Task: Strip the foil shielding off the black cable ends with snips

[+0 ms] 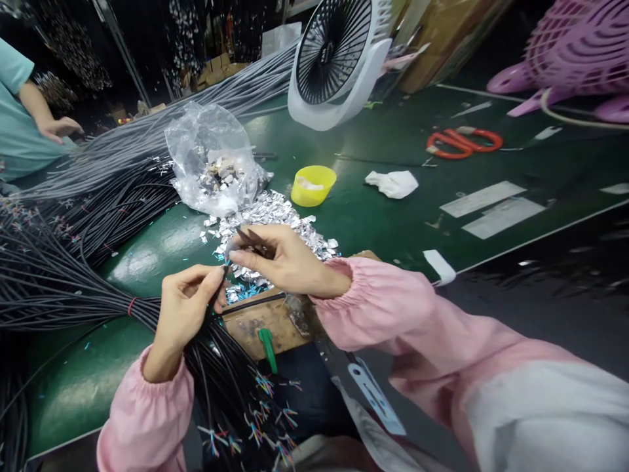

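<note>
My left hand (189, 301) is closed, thumb and fingers pinching the end of a black cable (226, 267). Right beside it, my right hand (280, 259) is closed around a dark tool with pointed tips (251, 237); its exact kind is partly hidden by the fingers. The right fingertips meet the cable end, where a small silvery bit shows. Below the left hand hangs a bundle of black cables (216, 373), several with fanned-out coloured wire ends. Silver foil scraps (275, 213) and blue clippings lie heaped just behind both hands.
A wooden block (268, 324) with a green clip sits at the table edge. Behind are a clear plastic bag (211, 157), yellow cup (314, 185), white fan (337, 59), red-handled scissors (462, 142) and pink fan (580, 52). Cable bundles (73, 242) fill the left; a person's arm (37, 108) is beyond.
</note>
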Motion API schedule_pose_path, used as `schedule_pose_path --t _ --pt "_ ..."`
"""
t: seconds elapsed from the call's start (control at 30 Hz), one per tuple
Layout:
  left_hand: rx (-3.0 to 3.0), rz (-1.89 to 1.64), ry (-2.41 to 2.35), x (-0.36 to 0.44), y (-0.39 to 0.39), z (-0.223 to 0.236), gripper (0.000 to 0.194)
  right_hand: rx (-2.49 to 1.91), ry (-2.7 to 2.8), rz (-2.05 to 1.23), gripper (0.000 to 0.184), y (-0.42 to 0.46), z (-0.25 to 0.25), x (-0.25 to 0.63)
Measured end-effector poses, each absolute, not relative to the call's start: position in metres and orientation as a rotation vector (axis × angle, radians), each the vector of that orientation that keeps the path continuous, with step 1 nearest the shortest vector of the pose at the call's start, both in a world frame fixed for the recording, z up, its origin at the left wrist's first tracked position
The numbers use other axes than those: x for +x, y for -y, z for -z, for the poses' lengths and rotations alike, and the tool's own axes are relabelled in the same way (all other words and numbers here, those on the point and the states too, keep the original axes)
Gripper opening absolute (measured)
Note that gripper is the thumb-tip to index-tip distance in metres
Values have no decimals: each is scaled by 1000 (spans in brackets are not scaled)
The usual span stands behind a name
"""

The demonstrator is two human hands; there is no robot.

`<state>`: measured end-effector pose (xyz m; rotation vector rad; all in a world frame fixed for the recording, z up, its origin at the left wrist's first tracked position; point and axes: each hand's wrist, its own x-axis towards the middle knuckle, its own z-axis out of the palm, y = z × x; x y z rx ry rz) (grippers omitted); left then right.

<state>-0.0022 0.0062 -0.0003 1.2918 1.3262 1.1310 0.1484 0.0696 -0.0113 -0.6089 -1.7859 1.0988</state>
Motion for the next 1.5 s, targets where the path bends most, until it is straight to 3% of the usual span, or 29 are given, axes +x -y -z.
schedule_pose_path --t 0.17,0.37,0.6,0.87,1.03,1.37,1.5 --pt "1004 -919 -1117 -3 -11 -1 46 -621 1702 -1351 18 -70 9 147" --pt "961 -1220 -1161 2 -12 1 44 -691 1671 -1032 18 -67 10 145" --pt "1070 -1240 -1237 4 -11 5 39 -625 1777 -942 21 -64 7 147" --pt "1585 -1507 -1509 12 -7 12 20 -782 1608 -1483 18 -67 4 145" --pt "2010 -1572 -1597 9 -4 16 16 -808 1458 -1843 3 -69 0 145" --pt "1525 -1486 -1536 8 -7 9 15 -728 1654 -1328 14 -65 6 148" --pt "1345 -1186 -1399 1 -9 2 27 -717 1688 -1268 16 -65 6 148"
